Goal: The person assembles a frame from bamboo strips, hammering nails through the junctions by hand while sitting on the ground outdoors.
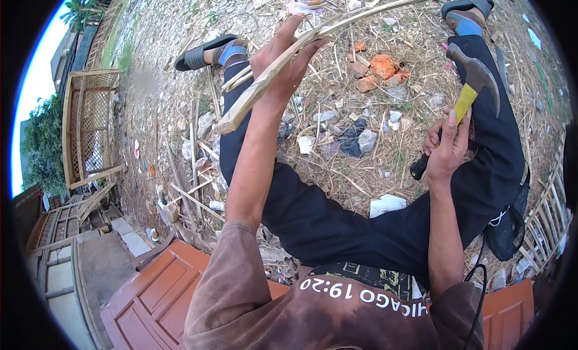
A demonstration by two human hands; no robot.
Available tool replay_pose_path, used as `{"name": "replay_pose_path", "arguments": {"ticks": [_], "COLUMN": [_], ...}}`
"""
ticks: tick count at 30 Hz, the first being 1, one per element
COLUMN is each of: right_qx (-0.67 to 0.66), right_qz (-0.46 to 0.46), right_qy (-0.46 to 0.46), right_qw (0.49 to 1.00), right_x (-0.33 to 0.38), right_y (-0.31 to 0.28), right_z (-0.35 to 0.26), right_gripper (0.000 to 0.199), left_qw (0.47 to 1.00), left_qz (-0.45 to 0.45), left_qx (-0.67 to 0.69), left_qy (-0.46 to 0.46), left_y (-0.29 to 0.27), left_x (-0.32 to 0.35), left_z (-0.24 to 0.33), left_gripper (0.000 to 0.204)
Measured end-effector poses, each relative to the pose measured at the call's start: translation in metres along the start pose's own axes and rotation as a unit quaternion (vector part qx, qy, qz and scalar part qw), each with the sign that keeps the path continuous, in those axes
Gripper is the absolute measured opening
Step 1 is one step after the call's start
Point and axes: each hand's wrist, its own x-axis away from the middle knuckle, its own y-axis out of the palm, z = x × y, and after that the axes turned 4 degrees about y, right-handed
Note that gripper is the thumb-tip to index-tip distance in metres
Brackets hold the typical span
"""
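My left hand is closed round a long, pale split-wood strip. The strip slants from above my left thigh to the far right, and at least one thinner strip lies alongside it in the grip. To the right, my right hand grips a claw hammer by its yellow and black handle. The curved metal head is held up over my right shin, apart from the wood. My legs, in dark trousers, are spread either side of the ground between them.
Orange brick pieces, stones, a black plastic scrap and dry straw litter the ground between my legs. Loose sticks lie on the left. A wooden lattice frame stands farther left. Reddish-brown panelled boards lie beneath and behind me.
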Motion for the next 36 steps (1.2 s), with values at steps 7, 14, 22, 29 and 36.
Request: {"name": "replay_pose_path", "arguments": {"ticks": [7,14,22,29,36], "right_qx": [-0.004,0.009,0.061,0.062,0.409], "right_qz": [-0.035,-0.076,-0.077,-0.068,-0.049], "right_qy": [0.004,0.052,0.105,0.135,0.05], "right_qw": [0.999,0.996,0.99,0.987,0.91], "right_x": [0.002,0.0,-0.008,-0.012,-0.033], "right_y": [-0.003,-0.013,-0.036,-0.033,-0.037], "right_z": [0.003,0.004,0.013,0.017,0.028], "right_gripper": [0.026,0.025,0.025,0.026,0.027], "left_qw": [0.983,0.939,0.909,0.949,0.954], "left_qz": [-0.109,-0.254,-0.38,-0.289,-0.271], "left_qx": [0.139,0.226,0.155,0.127,0.096], "left_qy": [-0.04,-0.047,-0.076,-0.025,-0.082], "left_y": [0.017,0.065,0.117,0.159,0.18], "left_x": [0.011,0.046,0.092,0.082,0.092], "left_z": [0.011,0.019,0.031,-0.015,0.006], "left_gripper": [0.067,0.055,0.057,0.043,0.029]}}
